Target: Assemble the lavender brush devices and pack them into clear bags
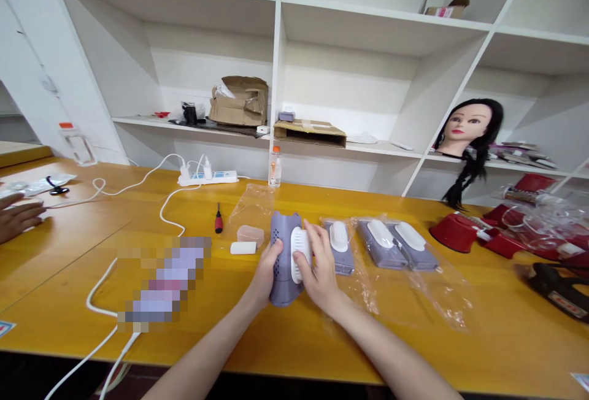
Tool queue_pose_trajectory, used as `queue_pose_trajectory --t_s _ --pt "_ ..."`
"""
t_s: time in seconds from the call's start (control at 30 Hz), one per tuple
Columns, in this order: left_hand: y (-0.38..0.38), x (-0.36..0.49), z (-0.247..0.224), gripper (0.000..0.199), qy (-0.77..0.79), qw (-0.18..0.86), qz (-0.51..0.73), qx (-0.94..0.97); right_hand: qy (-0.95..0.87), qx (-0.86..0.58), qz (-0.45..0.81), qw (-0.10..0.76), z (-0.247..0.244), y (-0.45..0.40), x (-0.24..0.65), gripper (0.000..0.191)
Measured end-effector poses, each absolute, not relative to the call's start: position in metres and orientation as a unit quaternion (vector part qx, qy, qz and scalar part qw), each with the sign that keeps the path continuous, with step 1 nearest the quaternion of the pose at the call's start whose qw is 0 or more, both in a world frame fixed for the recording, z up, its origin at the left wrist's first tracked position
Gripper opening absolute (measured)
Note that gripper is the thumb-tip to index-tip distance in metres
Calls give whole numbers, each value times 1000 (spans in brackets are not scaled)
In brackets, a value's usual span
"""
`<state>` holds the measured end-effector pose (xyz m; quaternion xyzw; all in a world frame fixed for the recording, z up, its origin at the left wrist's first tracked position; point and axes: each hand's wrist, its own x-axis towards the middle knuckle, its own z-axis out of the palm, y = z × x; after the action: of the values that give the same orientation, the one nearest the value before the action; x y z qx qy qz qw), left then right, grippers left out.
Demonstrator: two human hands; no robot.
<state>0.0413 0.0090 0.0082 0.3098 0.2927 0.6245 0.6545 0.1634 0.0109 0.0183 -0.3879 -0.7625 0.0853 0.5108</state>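
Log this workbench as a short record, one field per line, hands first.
Left hand: grips the perforated side of a purple device
Right hand: thumb and fingers on the device's white toothed piece
Right of hands: three similar purple devices, clear plastic about them
Left of hands: white block, red-and-black screwdriver
Behind: power strip, orange-capped bottle to its right
Shelf: black-haired mannequin head
Left edge: another person's hand
Unclear: pixelated object

Bright, with wide-angle edge distortion.
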Motion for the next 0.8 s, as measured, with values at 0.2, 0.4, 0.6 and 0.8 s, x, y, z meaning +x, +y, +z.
queue_pose_trajectory --t_s 0.2,0.4,0.6,0.8 --pt "11 40 -5 39 372 524 669 373 -769 -489 127 392 23 0 158 42" --pt "16 37 -4 37 366 515 674 382 -771 -517 95 361 34 -3 148 34" --pt "19 36 -5 35 377 511 676 374 -786 -526 28 323 36 7 146 33" --pt "18 39 -5 36 358 549 664 360 -803 -499 -26 326 30 10 150 35"
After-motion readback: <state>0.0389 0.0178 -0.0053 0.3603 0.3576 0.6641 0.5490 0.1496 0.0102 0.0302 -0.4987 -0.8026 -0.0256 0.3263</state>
